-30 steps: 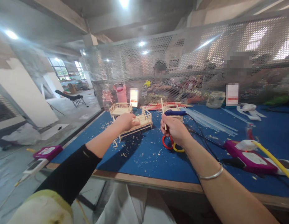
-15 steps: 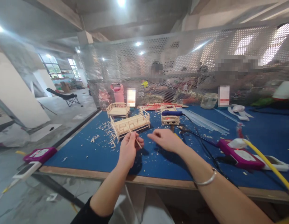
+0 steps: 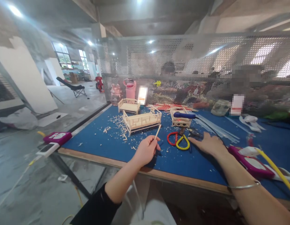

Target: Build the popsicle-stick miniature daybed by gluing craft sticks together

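My left hand (image 3: 148, 151) pinches a thin pale wooden stick (image 3: 158, 132), which points up and away over the table. Just beyond it stands a small wooden model bed (image 3: 143, 121) with railings, and a smaller wooden model (image 3: 129, 107) sits behind that. My right hand (image 3: 209, 144) is held low over the table with its fingers apart and nothing visible in it. Left of its fingertips lie scissors (image 3: 182, 143) with one red and one yellow handle loop. A corded blue-handled tool (image 3: 184, 115) rests on a third wooden model (image 3: 181, 122).
Wood scraps litter the blue tabletop (image 3: 100, 137). Red sticks (image 3: 169, 107) and clear strips (image 3: 219, 129) lie farther back, before a perforated screen (image 3: 135, 62). Purple power strips (image 3: 251, 161) with cables (image 3: 276, 165) are at the right, and a pink bottle (image 3: 130, 89) stands at the back.
My right hand has moved right, away from the left, and its fingers have spread, uncovering the scissors. My left hand has drawn back from the model bed, and the stick now points upward.
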The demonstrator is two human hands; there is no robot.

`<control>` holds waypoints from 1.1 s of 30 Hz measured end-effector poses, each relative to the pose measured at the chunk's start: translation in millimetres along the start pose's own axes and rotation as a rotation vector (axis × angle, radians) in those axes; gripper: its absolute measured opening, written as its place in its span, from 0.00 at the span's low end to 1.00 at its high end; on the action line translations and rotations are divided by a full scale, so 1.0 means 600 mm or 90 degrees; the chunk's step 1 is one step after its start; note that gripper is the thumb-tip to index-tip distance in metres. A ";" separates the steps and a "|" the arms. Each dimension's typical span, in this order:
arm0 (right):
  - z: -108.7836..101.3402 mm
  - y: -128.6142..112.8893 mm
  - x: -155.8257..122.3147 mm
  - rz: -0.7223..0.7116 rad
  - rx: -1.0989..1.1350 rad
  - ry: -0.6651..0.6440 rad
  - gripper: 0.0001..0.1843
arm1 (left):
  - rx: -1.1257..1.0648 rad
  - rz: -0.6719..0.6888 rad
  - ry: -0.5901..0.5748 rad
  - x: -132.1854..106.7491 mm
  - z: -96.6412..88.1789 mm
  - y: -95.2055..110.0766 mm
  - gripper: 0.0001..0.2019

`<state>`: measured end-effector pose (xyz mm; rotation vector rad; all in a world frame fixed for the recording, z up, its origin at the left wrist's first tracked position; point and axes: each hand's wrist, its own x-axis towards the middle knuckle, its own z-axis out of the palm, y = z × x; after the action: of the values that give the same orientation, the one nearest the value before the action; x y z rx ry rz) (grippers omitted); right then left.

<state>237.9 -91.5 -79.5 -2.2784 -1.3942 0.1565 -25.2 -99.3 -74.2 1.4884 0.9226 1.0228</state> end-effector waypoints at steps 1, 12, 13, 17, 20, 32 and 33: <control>-0.004 -0.001 0.001 0.018 -0.017 -0.019 0.44 | 0.010 0.001 -0.004 0.000 -0.001 0.000 0.08; -0.049 0.011 0.003 -0.078 0.455 -0.163 0.20 | 0.019 0.020 -0.012 0.000 -0.001 -0.007 0.09; -0.056 0.002 -0.005 -0.096 0.520 -0.178 0.20 | 0.020 0.025 0.005 0.001 0.000 -0.005 0.10; -0.074 -0.054 -0.049 -0.132 0.662 -0.247 0.19 | 0.053 0.072 0.096 0.005 0.017 0.006 0.14; -0.070 -0.099 -0.078 -0.120 0.726 -0.273 0.21 | 0.060 0.079 0.071 0.008 0.041 0.009 0.11; 0.002 -0.130 -0.148 -0.116 0.949 -0.457 0.29 | -0.240 -0.024 0.000 0.008 0.067 0.001 0.15; 0.006 -0.131 -0.150 -0.098 0.950 -0.447 0.30 | -0.238 -0.042 -0.017 0.004 0.065 0.003 0.15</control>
<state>129.7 -138.6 -60.6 -0.8387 -1.0268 1.4616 12.7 -110.0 -74.8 1.1488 0.7104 1.0580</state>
